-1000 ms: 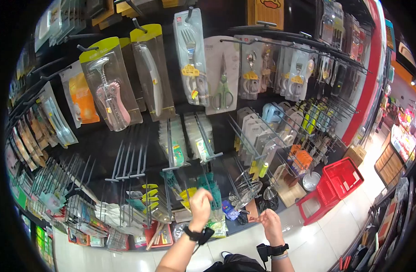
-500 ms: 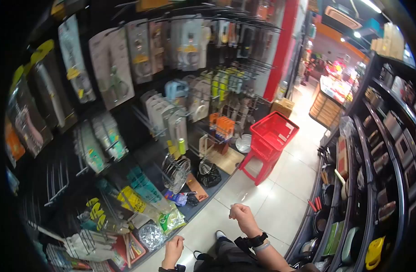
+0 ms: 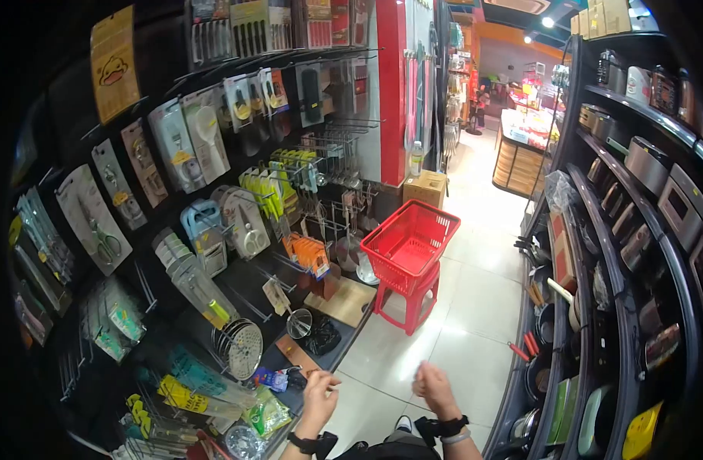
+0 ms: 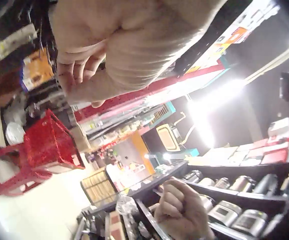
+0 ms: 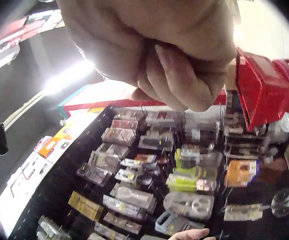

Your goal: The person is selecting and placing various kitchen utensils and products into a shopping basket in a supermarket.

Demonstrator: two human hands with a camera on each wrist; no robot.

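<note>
My left hand (image 3: 318, 400) hovers above the floor by the lower shelf edge, its fingers loosely curled and nothing seen in them. To its right, my right hand (image 3: 435, 391) hangs over the tiles with fingers folded toward the palm, also without a visible object. The two hands stand apart. Ahead of both, a red shopping basket (image 3: 409, 239) rests on a red plastic stool (image 3: 409, 305). Close to the left hand on the shelf lie a green-and-clear packet (image 3: 268, 414) and a blue packet (image 3: 270, 379).
Packaged kitchen tools hang from hooks on the left wall, including green-handled scissors (image 3: 100, 238) and orange packets (image 3: 307, 253). A wooden board (image 3: 342, 300) lies on the low shelf. Shelves on the right hold pans and a silver appliance (image 3: 648, 165). A cardboard box (image 3: 425, 188) stands beyond the stool.
My view has turned right, from the hook wall toward the aisle with the basket. Both hands have shifted along; the left one has come up higher in view since half a second ago.
</note>
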